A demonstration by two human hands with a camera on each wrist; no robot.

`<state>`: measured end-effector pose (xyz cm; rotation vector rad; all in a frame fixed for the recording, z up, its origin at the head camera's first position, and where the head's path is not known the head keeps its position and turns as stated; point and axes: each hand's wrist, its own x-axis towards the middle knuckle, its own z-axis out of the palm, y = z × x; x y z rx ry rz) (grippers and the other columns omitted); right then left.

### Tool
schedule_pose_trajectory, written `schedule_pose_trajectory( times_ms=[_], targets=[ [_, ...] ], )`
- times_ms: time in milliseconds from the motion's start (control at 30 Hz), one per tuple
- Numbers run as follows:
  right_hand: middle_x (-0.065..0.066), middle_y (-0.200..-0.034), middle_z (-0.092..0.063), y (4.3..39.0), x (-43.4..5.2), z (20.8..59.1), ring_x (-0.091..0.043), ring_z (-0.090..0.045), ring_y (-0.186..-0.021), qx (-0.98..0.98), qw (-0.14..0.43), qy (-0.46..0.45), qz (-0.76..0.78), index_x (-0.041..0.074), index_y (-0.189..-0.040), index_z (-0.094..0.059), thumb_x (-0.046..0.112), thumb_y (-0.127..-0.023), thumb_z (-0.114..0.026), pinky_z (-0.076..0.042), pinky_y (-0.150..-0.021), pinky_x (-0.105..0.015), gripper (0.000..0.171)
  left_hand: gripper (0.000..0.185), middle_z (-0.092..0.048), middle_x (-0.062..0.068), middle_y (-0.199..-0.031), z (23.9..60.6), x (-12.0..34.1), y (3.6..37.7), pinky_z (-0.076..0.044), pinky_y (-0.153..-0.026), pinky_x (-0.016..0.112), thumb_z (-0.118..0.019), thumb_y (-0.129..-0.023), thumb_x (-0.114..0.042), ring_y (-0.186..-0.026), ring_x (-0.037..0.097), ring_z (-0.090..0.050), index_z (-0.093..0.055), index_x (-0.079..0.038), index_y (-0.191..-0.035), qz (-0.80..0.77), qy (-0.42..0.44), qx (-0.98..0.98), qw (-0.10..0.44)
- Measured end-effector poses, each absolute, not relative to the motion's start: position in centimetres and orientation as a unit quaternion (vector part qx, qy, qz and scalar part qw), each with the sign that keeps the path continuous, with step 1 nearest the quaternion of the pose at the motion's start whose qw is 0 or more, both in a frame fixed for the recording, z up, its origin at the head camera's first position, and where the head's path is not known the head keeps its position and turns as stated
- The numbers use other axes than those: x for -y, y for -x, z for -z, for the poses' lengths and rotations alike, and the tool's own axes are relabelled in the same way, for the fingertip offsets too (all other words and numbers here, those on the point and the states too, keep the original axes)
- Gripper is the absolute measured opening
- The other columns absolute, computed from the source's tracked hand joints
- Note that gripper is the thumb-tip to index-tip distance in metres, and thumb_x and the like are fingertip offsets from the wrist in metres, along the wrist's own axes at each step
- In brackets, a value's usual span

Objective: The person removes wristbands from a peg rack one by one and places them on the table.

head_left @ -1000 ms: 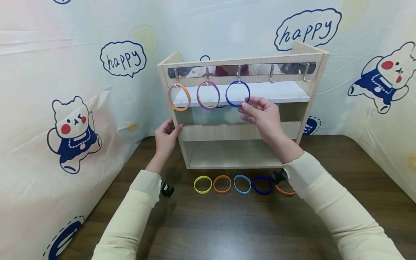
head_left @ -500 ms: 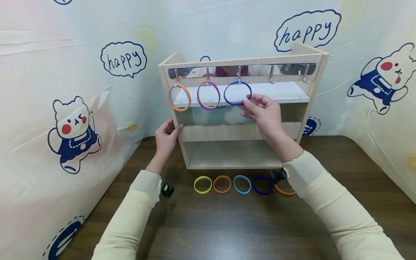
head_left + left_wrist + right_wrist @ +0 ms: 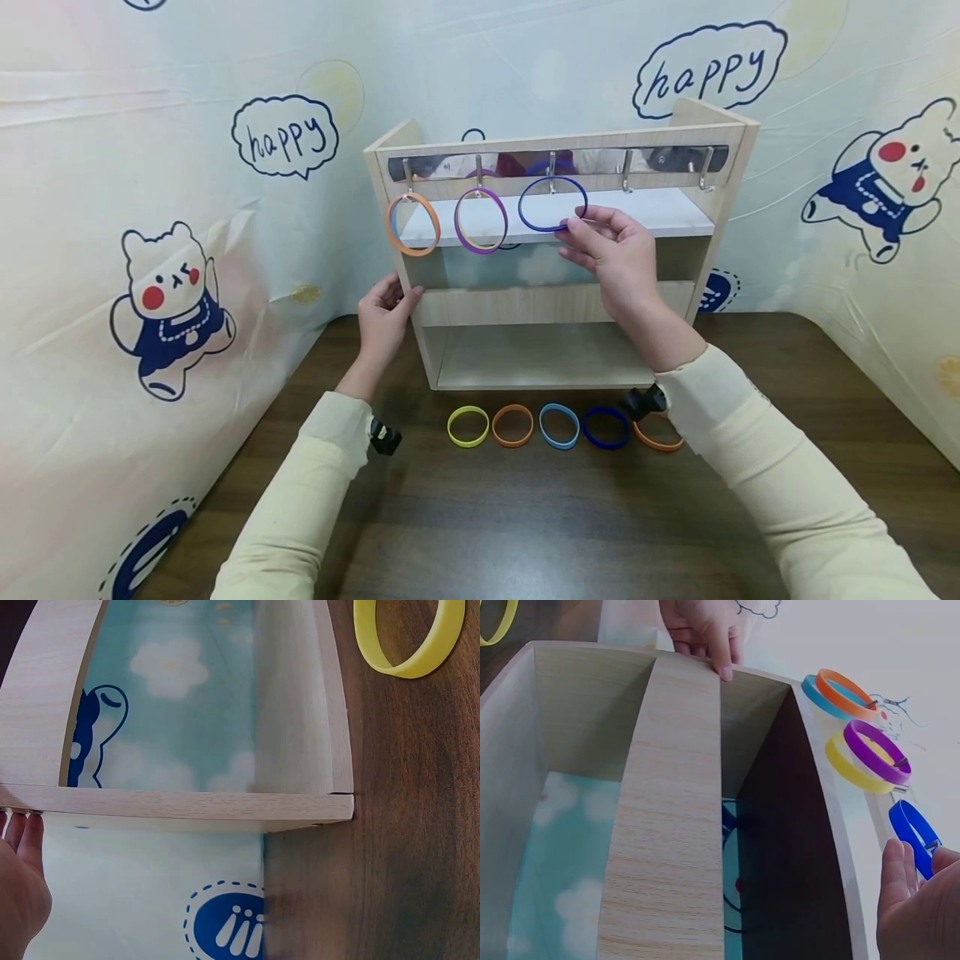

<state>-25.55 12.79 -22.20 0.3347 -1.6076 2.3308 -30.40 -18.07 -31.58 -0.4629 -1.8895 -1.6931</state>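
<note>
**Blue band at the third hook**

Blue band [image 3: 552, 204] is pinched at its right edge by the right hand [image 3: 618, 258], fingers clenched on it, just under the third hook [image 3: 552, 171]. Left hand [image 3: 382, 317] rests with relaxed fingers against the rack [image 3: 720, 242] side. Best, I judge, to raise the loop squarely clear of the hook tip while bracing the rack.
</note>
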Motion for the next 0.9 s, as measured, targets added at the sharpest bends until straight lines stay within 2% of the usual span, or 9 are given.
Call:
schedule_pose_trajectory(
  times_ms=[233,400,567,800,900],
  targets=[
    [-0.015,-0.103,-0.068,24.6,-13.1,22.0,-0.022,-0.070,-0.090,0.552,0.150,-0.124,-0.811,-0.006,-0.119,-0.058,0.008,-0.090,-0.069,-0.054,-0.076,-0.031,0.034,0.034,-0.067,0.018,-0.114,31.5,18.1,30.4,-0.053,-0.078,0.024,-0.069,-0.089,-0.004,-0.097,0.017,-0.066,-0.064,0.005,-0.121,0.632,0.175,0.703,0.276],
    [-0.014,-0.100,-0.068,23.9,-13.5,22.2,-0.020,-0.070,-0.087,0.550,0.143,-0.127,-0.813,-0.008,-0.119,-0.057,0.007,-0.089,-0.069,-0.055,-0.075,-0.031,0.036,0.034,-0.067,0.018,-0.115,31.5,18.0,30.5,-0.052,-0.079,0.024,-0.070,-0.089,-0.005,-0.099,0.023,-0.065,-0.064,0.004,-0.121,0.632,0.172,0.704,0.273],
    [-0.015,-0.100,-0.068,23.2,-13.7,22.7,-0.019,-0.071,-0.085,0.549,0.125,-0.135,-0.815,-0.011,-0.121,-0.054,0.006,-0.090,-0.069,-0.055,-0.075,-0.031,0.039,0.035,-0.067,0.018,-0.115,31.4,18.0,30.5,-0.052,-0.080,0.024,-0.070,-0.089,-0.005,-0.098,0.018,-0.066,-0.064,0.004,-0.122,0.634,0.173,0.704,0.271],
    [-0.013,-0.099,-0.070,22.5,-13.8,24.4,-0.020,-0.070,-0.084,0.577,0.091,-0.136,-0.800,-0.001,-0.112,-0.063,0.010,-0.090,-0.069,-0.056,-0.074,-0.031,0.025,0.035,-0.067,0.019,-0.115,31.4,18.0,30.4,-0.053,-0.079,0.024,-0.070,-0.089,-0.005,-0.097,0.017,-0.066,-0.064,0.005,-0.122,0.636,0.175,0.701,0.272],
    [-0.010,-0.096,-0.071,22.3,-13.7,25.5,-0.019,-0.071,-0.083,0.585,0.073,-0.137,-0.796,-0.001,-0.112,-0.064,0.009,-0.091,-0.068,-0.056,-0.074,-0.031,0.023,0.035,-0.067,0.019,-0.115,31.5,18.0,30.4,-0.053,-0.079,0.024,-0.070,-0.089,-0.004,-0.096,0.016,-0.066,-0.064,0.006,-0.121,0.636,0.174,0.700,0.273]
  ],
)
